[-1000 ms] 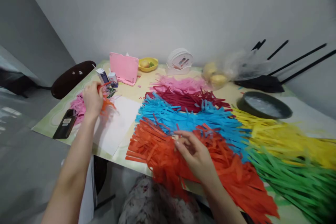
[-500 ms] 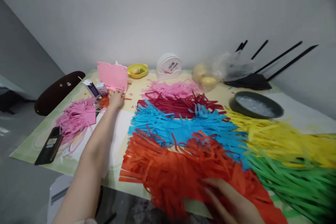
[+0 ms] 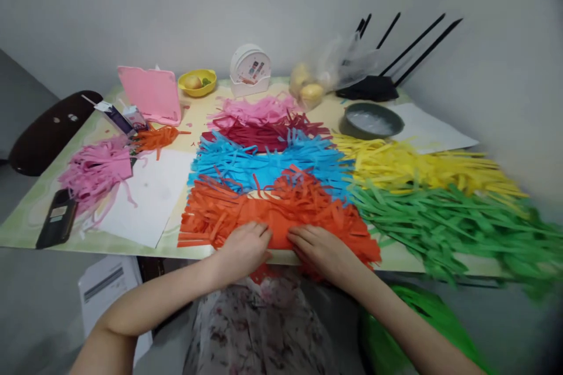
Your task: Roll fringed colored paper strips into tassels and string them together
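Observation:
An orange fringed paper sheet (image 3: 280, 227) lies at the table's near edge, its solid middle strip between my hands and its strips spread to both sides. My left hand (image 3: 247, 246) grips the strip's left part, fingers bent together over it. On its right part is my right hand (image 3: 319, 251), fingers pressed together; both thumbs are mostly hidden. Just behind lie a blue fringed sheet (image 3: 268, 170), a dark red one (image 3: 259, 136) and a pink one (image 3: 255, 110). Yellow fringe (image 3: 422, 167) and green fringe (image 3: 440, 222) spread out on the right.
On the left are a phone (image 3: 57, 220), a pink fringe bundle (image 3: 99, 167), orange scraps (image 3: 156, 137), white paper (image 3: 149, 193), drink cartons (image 3: 116, 118) and a pink tablet case (image 3: 152, 94). Farther back stand a yellow dish (image 3: 197, 92), a bag of fruit (image 3: 310, 92) and a dark bowl (image 3: 372, 133).
My left hand has come back from the orange scraps to the orange sheet. My right hand has moved onto its middle strip. The view has shifted, so things appear higher and farther left.

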The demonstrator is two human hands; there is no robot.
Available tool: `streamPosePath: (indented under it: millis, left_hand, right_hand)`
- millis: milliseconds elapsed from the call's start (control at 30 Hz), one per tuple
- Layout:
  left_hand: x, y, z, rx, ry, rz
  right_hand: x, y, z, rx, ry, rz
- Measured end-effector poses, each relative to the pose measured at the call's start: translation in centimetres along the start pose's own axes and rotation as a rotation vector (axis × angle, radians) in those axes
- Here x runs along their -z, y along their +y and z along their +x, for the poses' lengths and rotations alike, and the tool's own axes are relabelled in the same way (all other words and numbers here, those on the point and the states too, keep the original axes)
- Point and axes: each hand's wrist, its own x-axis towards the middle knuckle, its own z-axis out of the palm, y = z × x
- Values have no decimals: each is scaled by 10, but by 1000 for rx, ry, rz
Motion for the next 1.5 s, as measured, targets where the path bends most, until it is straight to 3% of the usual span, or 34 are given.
streamPosePath:
  millis: [233,567,1000,1100,1200,1300,1400,1500]
  left_hand:
    - [2,-7,12,97,-56,75]
    - [0,-4,17,84,-29,130]
    - [13,-9,25,118,-69,51]
    - [9,-8,27,149,-40,86]
    - [5,-7,30,188,22,72]
    - [7,-8,30,228,161,-61]
    - [14,-15,22,248,442,-255]
    - [23,-31,5,306,762,-434]
  right_hand:
    - [13,-1,12,-107,-20,53]
    - [26,8,29,-216,-167,242]
    - [33,20,35,-304,-156,372]
    - [40,8,29,-324,-52,336]
    - [40,-21,22,-332,144,292]
    - [21,-52,21,-269,180,260]
    - [-6,-65,29,-269,126,167]
    - [-21,-62,37,-318,104,88]
